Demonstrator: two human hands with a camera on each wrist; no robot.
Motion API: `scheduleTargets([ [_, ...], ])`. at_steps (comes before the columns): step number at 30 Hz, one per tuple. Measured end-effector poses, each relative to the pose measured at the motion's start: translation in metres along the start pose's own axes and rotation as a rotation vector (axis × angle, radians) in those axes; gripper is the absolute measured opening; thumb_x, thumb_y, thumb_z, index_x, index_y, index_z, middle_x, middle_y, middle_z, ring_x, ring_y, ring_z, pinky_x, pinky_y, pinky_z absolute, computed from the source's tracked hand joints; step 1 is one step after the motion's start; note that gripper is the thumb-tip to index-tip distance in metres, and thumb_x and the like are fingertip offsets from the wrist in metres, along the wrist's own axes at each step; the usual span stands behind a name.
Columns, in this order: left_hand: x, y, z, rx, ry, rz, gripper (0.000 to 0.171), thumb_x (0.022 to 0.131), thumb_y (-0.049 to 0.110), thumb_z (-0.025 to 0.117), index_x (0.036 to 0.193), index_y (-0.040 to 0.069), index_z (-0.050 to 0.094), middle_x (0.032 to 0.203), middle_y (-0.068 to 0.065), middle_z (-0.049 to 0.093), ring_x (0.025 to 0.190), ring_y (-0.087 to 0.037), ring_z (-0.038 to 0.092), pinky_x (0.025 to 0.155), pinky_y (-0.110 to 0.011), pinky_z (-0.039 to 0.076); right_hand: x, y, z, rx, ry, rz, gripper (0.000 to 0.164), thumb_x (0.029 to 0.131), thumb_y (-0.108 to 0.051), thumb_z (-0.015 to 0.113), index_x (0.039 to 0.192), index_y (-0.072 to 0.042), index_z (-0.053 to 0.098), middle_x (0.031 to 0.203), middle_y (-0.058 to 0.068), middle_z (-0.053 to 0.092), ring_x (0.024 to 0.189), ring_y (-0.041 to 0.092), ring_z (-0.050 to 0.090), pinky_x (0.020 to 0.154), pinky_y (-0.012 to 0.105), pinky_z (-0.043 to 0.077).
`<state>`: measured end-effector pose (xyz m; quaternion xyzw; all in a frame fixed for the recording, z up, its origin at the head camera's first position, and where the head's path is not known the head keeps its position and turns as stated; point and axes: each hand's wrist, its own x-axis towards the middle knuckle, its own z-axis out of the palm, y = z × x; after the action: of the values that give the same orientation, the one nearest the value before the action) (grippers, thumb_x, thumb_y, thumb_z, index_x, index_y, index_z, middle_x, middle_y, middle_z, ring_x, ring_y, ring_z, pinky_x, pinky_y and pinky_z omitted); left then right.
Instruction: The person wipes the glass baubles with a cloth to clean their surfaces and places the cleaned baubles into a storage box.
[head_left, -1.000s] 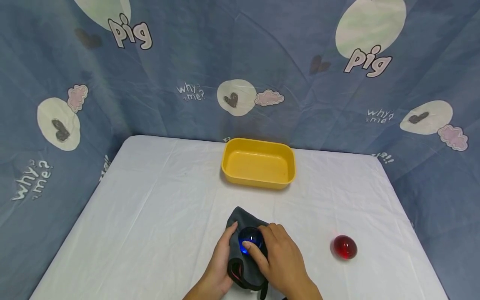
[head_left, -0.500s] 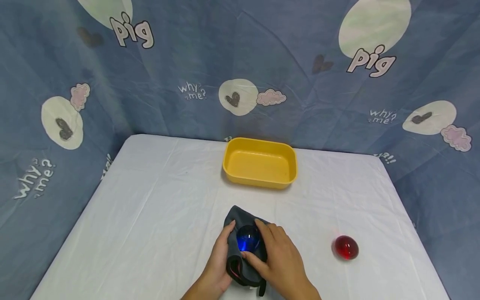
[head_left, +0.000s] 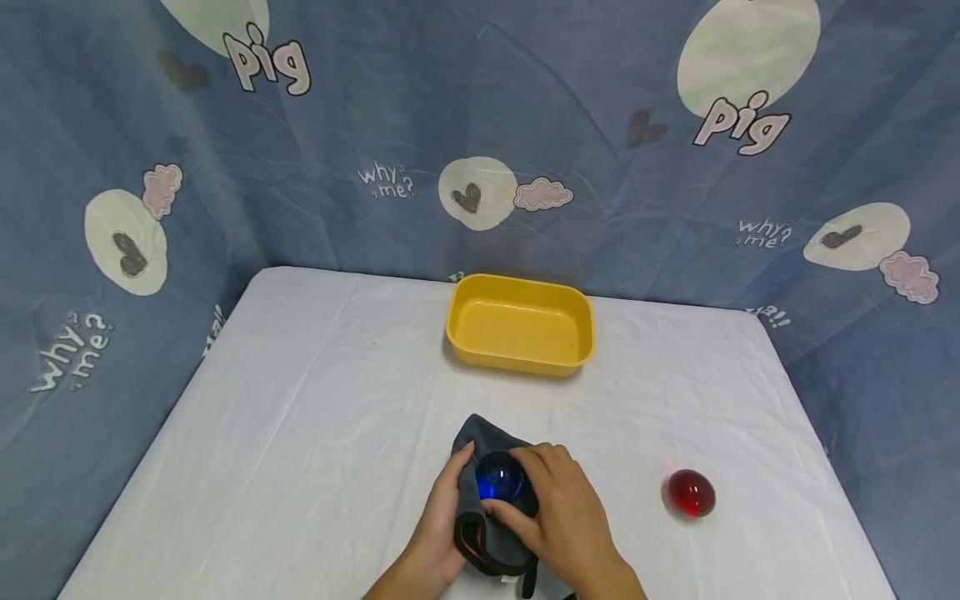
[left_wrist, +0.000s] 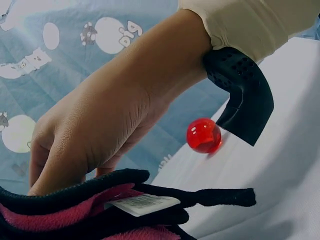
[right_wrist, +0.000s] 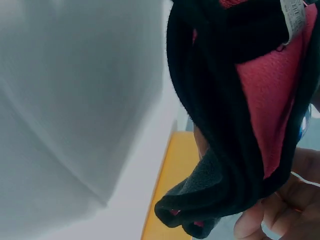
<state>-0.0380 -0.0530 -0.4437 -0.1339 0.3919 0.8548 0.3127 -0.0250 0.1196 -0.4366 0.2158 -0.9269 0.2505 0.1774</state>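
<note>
The blue ball (head_left: 498, 475) is pinched by the right hand (head_left: 567, 518), against gray cloth (head_left: 501, 545) gripped by the left hand (head_left: 438, 529).

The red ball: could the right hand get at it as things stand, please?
Probably not right away: the right hand is holding the blue ball. Once freed, though, nothing visible blocks its way to the red ball.

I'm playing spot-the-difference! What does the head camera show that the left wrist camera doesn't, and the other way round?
Only the head view shows the yellow tray, the blue ball and the left hand. Only the left wrist view shows a beige sleeve. Both show the red ball, the dark cloth and the right hand.
</note>
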Motion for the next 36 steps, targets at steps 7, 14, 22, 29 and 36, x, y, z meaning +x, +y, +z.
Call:
scheduleTargets([
  [7,-0.0003,-0.0020,-0.0008,0.008,0.037,-0.016,0.078,0.107,0.060,0.041,0.160,0.004,0.027,0.142,-0.008,0.054,0.119,-0.015,0.059,0.107,-0.035,0.046,-0.0006,0.0016,0.0023,0.005,0.000,0.053,0.055,0.093,-0.062,0.071,0.107,-0.009,0.076,0.100,-0.006,0.066,0.090,0.009,0.054,0.079,0.030,0.054],
  [14,0.0015,-0.0024,-0.0021,0.036,0.055,-0.053,0.082,0.106,0.062,0.040,0.161,0.002,0.025,0.146,-0.011,0.052,0.123,-0.016,0.057,0.113,-0.039,0.042,-0.0028,0.0012,0.0067,-0.021,-0.012,0.101,0.050,0.098,-0.057,0.067,0.101,-0.008,0.078,0.096,-0.006,0.065,0.089,0.009,0.049,0.078,0.029,0.053],
  [22,0.0033,0.0034,-0.0001,0.037,0.028,0.016,0.080,0.108,0.060,0.039,0.164,0.007,0.020,0.161,-0.013,0.040,0.134,-0.018,0.050,0.115,-0.037,0.039,-0.0025,-0.0015,0.0027,-0.025,-0.069,0.112,0.071,0.091,-0.067,0.071,0.129,-0.007,0.069,0.114,-0.003,0.066,0.102,0.013,0.054,0.089,0.038,0.052],
  [29,0.0033,0.0065,0.0008,0.043,0.022,0.005,0.079,0.107,0.060,0.039,0.165,0.009,0.021,0.158,-0.012,0.043,0.132,-0.018,0.051,0.113,-0.036,0.039,-0.0005,-0.0068,-0.0004,-0.034,-0.063,0.084,0.074,0.081,-0.052,0.090,0.137,-0.013,0.061,0.125,0.002,0.060,0.112,0.019,0.058,0.090,0.045,0.053],
  [36,0.0023,0.0047,0.0011,0.035,-0.007,0.020,0.077,0.108,0.058,0.039,0.163,0.007,0.024,0.150,-0.007,0.050,0.126,-0.014,0.055,0.109,-0.034,0.041,0.0027,-0.0055,-0.0026,-0.020,-0.041,0.076,0.063,0.080,-0.049,0.091,0.123,-0.013,0.064,0.115,-0.002,0.062,0.106,0.015,0.057,0.092,0.041,0.053],
])
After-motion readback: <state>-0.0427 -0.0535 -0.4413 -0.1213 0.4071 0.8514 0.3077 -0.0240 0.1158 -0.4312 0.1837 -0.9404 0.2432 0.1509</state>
